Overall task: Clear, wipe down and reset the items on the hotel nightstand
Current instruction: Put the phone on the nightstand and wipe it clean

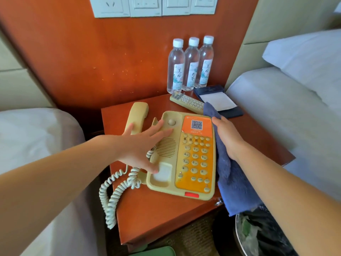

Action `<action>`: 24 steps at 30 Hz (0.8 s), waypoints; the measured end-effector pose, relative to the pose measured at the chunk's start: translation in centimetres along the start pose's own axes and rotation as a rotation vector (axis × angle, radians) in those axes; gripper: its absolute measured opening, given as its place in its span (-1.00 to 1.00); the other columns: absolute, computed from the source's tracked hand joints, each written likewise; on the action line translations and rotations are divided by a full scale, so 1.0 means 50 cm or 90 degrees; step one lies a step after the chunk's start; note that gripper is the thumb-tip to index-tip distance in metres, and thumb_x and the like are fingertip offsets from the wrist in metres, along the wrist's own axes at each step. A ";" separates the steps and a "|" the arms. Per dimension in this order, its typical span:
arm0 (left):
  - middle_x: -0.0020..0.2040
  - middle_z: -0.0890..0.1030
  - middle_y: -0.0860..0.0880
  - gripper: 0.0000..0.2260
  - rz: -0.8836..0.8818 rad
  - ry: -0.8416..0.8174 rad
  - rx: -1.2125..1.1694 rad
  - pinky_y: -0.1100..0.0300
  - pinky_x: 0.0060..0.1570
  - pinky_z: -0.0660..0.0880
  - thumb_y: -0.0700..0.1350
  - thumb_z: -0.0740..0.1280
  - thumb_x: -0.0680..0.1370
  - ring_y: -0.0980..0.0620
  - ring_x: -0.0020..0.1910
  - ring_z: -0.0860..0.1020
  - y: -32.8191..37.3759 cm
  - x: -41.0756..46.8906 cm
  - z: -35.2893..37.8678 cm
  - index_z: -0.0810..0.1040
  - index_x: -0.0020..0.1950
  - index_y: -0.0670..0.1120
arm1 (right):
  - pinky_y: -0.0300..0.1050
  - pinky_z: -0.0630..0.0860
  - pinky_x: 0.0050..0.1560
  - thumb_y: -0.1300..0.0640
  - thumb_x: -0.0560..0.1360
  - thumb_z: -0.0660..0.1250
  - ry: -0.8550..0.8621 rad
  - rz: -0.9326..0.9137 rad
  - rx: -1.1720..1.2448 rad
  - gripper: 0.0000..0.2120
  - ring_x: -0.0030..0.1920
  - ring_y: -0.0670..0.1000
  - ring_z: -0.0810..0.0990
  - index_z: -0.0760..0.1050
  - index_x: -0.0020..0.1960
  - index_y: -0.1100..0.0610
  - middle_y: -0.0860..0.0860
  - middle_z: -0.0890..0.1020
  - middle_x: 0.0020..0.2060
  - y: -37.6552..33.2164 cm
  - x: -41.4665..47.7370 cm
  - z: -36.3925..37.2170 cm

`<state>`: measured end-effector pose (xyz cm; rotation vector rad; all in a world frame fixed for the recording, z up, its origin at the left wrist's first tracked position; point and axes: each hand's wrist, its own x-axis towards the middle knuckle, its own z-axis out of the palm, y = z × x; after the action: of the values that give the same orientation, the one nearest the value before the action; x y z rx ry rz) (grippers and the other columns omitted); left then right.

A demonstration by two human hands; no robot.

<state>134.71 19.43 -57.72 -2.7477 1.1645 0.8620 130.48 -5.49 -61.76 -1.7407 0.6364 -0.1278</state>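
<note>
1. Both forearms reach in over the nightstand (160,218); the left hand (142,143) lies spread, fingers straight, over the empty cradle of the telephone base (195,156).
2. The right hand (227,137) grips a blue cloth (234,182) against the base's right edge.
3. The handset (137,115) lies just left of the base, its long axis running away from the camera, roughly parallel to the cradle.
4. The left hand is nearer it, so seating the handset looks like that hand's job.

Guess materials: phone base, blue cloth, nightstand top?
Phone base: moulded plastic, yellowed cream, semi-gloss; rounded moulded edges and slots. Blue cloth: fuzzy pile, drapes limp, probably microfibre or terry. Nightstand top: reddish-brown wood or wood-look laminate, smooth satin sheen; cannot tell which.
</note>
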 end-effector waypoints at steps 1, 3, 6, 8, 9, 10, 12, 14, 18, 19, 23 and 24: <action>0.49 -0.47 0.21 -0.02 0.006 -0.022 -0.017 -0.28 0.44 -0.35 0.13 0.42 0.47 0.10 0.57 -0.11 0.006 0.000 -0.009 -0.36 0.51 0.29 | -0.08 0.39 0.14 0.09 0.66 0.12 0.012 -0.007 0.002 -0.77 0.13 0.05 0.54 0.44 0.26 0.08 0.05 0.57 0.11 0.011 -0.021 -0.012; 0.50 -0.45 0.21 -0.05 0.017 -0.033 -0.055 -0.27 0.43 -0.38 0.18 0.41 0.46 0.07 0.58 -0.07 0.020 0.006 -0.016 -0.30 0.52 0.30 | -0.11 0.36 0.09 0.13 0.65 0.13 0.035 -0.009 0.012 -0.85 0.02 0.01 0.54 0.44 0.16 0.04 0.01 0.57 0.00 0.022 -0.048 -0.031; 0.52 -0.44 0.16 -0.01 0.037 0.010 0.005 -0.18 0.47 -0.36 0.42 0.32 0.39 0.06 0.57 0.01 0.035 0.010 0.007 -0.32 0.53 0.23 | -0.11 0.40 0.03 0.15 0.62 0.18 0.017 -0.006 -0.074 -0.85 -0.02 0.06 0.57 0.51 0.09 0.10 0.05 0.61 -0.03 -0.007 -0.025 -0.028; 0.52 -0.44 0.14 0.00 0.047 0.045 0.022 -0.15 0.48 -0.36 0.44 0.31 0.37 0.08 0.57 0.00 0.031 0.011 0.022 -0.31 0.54 0.21 | -0.09 0.49 0.02 0.13 0.58 0.21 -0.027 0.001 -0.221 -0.76 0.05 0.14 0.60 0.56 0.12 0.22 0.14 0.63 0.07 -0.047 0.018 -0.008; 0.52 -0.44 0.14 0.00 0.051 0.054 0.019 -0.14 0.48 -0.36 0.43 0.31 0.37 0.09 0.57 -0.02 0.028 0.012 0.025 -0.30 0.54 0.20 | -0.14 0.48 -0.06 0.13 0.57 0.22 -0.059 -0.004 -0.303 -0.74 0.09 0.13 0.58 0.55 0.15 0.24 0.13 0.61 0.10 -0.069 0.032 0.005; 0.52 -0.45 0.14 0.01 0.054 0.056 0.019 -0.13 0.48 -0.36 0.43 0.31 0.37 0.10 0.57 -0.05 0.025 0.014 0.025 -0.30 0.54 0.20 | -0.17 0.43 -0.17 0.13 0.58 0.22 -0.098 -0.021 -0.378 -0.77 0.08 0.09 0.56 0.55 0.10 0.25 0.10 0.58 0.06 -0.089 0.043 0.019; 0.51 -0.46 0.14 0.01 0.054 0.048 0.018 -0.14 0.49 -0.35 0.43 0.31 0.37 0.09 0.57 -0.04 0.025 0.015 0.022 -0.31 0.54 0.19 | -0.21 0.33 -0.30 0.12 0.60 0.21 -0.156 -0.068 -0.475 -0.78 -0.08 0.01 0.48 0.45 -0.21 0.14 0.04 0.49 -0.15 -0.119 0.053 0.056; 0.51 -0.46 0.14 0.00 0.054 0.044 0.017 -0.16 0.49 -0.34 0.43 0.32 0.38 0.07 0.57 0.02 0.025 0.013 0.021 -0.31 0.54 0.20 | -0.18 0.27 -0.37 0.14 0.59 0.19 -0.182 -0.101 -0.500 -0.68 -0.21 0.03 0.41 0.30 -0.34 0.08 0.00 0.39 -0.33 -0.130 0.065 0.103; 0.54 -0.41 0.12 -0.04 0.044 0.046 0.039 -0.20 0.48 -0.31 0.44 0.30 0.38 0.02 0.53 0.21 0.030 0.010 0.018 -0.26 0.54 0.22 | -0.03 0.36 -0.12 0.06 0.61 0.13 -0.195 -0.184 -0.555 -0.71 -0.12 0.09 0.50 0.35 -0.27 0.08 0.03 0.49 -0.29 -0.122 0.075 0.149; 0.54 -0.40 0.11 -0.04 0.040 0.047 0.052 -0.20 0.48 -0.30 0.45 0.28 0.38 0.02 0.51 0.25 0.030 0.010 0.018 -0.26 0.54 0.22 | -0.01 0.37 -0.08 0.03 0.62 0.11 -0.194 -0.201 -0.566 -0.71 -0.11 0.07 0.51 0.36 -0.25 0.07 0.01 0.52 -0.28 -0.120 0.069 0.146; 0.53 -0.42 0.12 0.00 0.038 0.035 0.086 -0.19 0.49 -0.30 0.48 0.27 0.36 0.03 0.52 0.23 0.023 0.008 0.010 -0.31 0.53 0.23 | -0.03 0.35 -0.13 -0.04 0.65 0.03 -0.163 -0.286 -0.664 -0.71 -0.02 0.12 0.53 0.41 -0.07 0.09 0.05 0.57 -0.12 -0.102 0.048 0.123; 0.53 -0.43 0.13 0.02 0.041 0.030 0.100 -0.19 0.49 -0.31 0.48 0.29 0.34 0.04 0.54 0.17 0.020 0.008 0.007 -0.33 0.53 0.24 | -0.01 0.37 -0.10 -0.05 0.65 0.02 -0.146 -0.300 -0.689 -0.71 0.04 0.16 0.54 0.43 0.03 0.10 0.08 0.59 -0.03 -0.097 0.042 0.119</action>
<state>134.12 18.53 -58.04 -2.6313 1.2771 0.6827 136.35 -0.70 -59.40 -2.8798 0.0680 0.1231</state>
